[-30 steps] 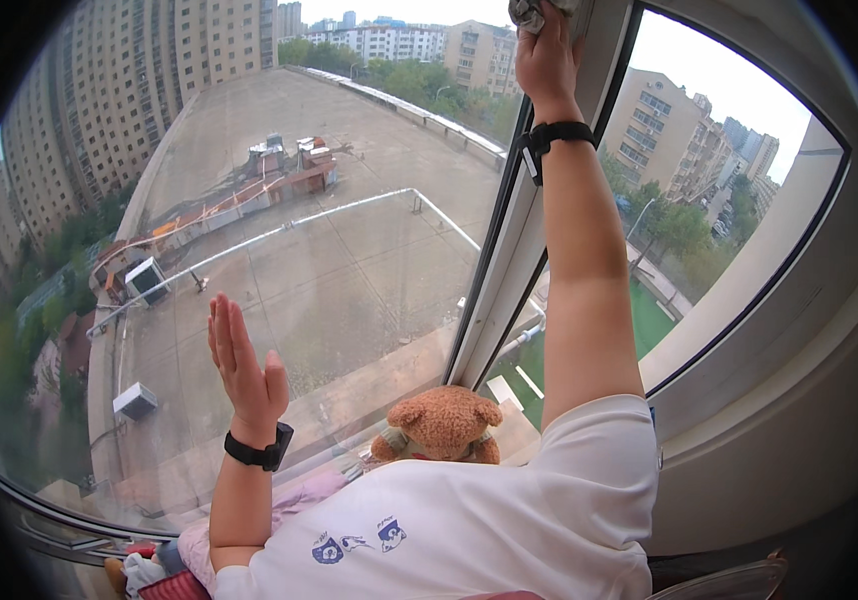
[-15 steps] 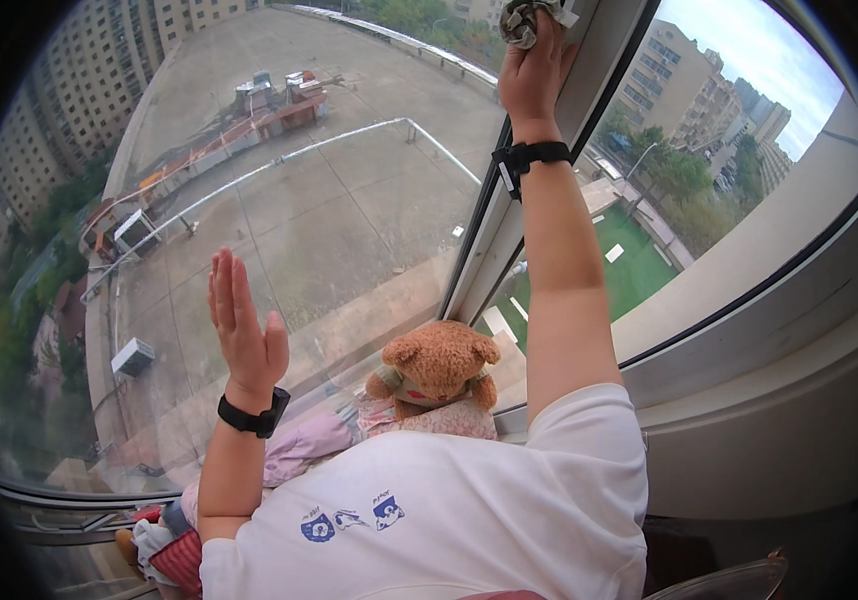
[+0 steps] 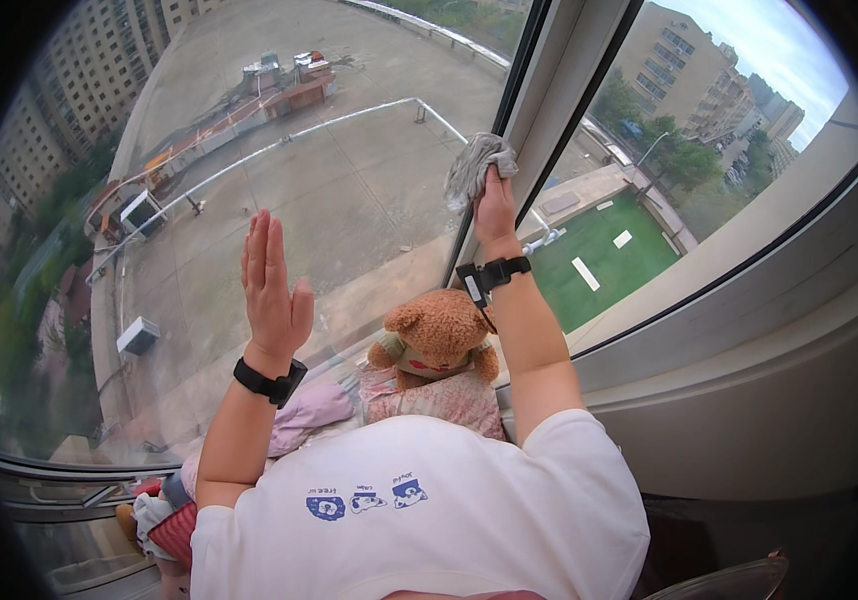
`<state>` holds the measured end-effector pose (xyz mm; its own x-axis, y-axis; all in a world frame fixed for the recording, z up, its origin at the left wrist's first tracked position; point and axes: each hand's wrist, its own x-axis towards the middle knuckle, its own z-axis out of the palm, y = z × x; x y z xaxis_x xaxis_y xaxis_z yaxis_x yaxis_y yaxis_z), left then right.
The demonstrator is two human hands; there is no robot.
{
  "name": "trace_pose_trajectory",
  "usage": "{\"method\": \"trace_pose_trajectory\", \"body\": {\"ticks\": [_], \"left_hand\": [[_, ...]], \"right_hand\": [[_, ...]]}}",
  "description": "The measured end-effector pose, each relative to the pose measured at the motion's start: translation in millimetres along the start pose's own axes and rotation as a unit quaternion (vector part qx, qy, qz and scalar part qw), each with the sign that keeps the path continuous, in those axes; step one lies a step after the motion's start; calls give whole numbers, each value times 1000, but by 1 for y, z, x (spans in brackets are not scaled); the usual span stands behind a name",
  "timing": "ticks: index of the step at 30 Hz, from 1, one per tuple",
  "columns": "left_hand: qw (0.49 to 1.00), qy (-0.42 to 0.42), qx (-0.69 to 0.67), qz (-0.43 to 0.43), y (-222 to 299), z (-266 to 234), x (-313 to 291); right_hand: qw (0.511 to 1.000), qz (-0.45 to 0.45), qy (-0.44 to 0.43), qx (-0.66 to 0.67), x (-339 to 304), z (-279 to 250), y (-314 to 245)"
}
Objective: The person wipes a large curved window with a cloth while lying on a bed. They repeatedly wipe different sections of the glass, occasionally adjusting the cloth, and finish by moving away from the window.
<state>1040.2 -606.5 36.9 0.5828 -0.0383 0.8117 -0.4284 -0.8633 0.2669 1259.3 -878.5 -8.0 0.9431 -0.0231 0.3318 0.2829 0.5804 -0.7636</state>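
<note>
A crumpled grey cloth [image 3: 474, 172] is in my right hand [image 3: 495, 212], whose fingers are closed round it. Hand and cloth are up against the large window pane [image 3: 349, 210], beside the white upright window frame [image 3: 541, 85]. My left hand [image 3: 277, 300] is raised on the left with its palm flat and fingers straight, the thumb apart. It holds nothing and is by the same pane; whether it touches the glass I cannot tell. Below and between my arms sits a brown teddy bear [image 3: 441, 328].
The bear sits on a pink patterned cushion [image 3: 439, 400] on the sill, near a lilac cloth [image 3: 317, 408]. A doll in red and white clothes [image 3: 171, 535] lies at the lower left. A second pane [image 3: 639, 190] is right of the frame. Rooftops and buildings show outside.
My right hand has come down with the cloth from the top of the window frame, slightly leftward. My left hand has shifted a little up and to the right, still flat.
</note>
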Motion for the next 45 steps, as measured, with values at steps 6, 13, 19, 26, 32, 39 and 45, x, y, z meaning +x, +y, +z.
{"method": "trace_pose_trajectory", "body": {"ticks": [6,13,19,26,32,39,45], "left_hand": [[999,-36,-29,-20,12,1,3],[977,-95,-125,-144,28,5,3],[971,-86,-141,-174,53,16,13],[963,-157,-68,-208,32,12,-21],[973,-109,-33,-201,11,13,-28],[992,-2,37,-119,-1,-6,-19],[990,36,94,-101,-13,-27,-27]], "right_hand": [[847,201,-246,425,-61,22,-5],[795,266,-267,475,-91,58,-20],[831,296,-239,406,-109,65,-21],[836,367,-156,376,-158,58,23],[949,231,46,207,-142,30,31],[976,-177,31,-125,-8,34,-22],[841,-446,-21,-307,85,57,-55]]}}
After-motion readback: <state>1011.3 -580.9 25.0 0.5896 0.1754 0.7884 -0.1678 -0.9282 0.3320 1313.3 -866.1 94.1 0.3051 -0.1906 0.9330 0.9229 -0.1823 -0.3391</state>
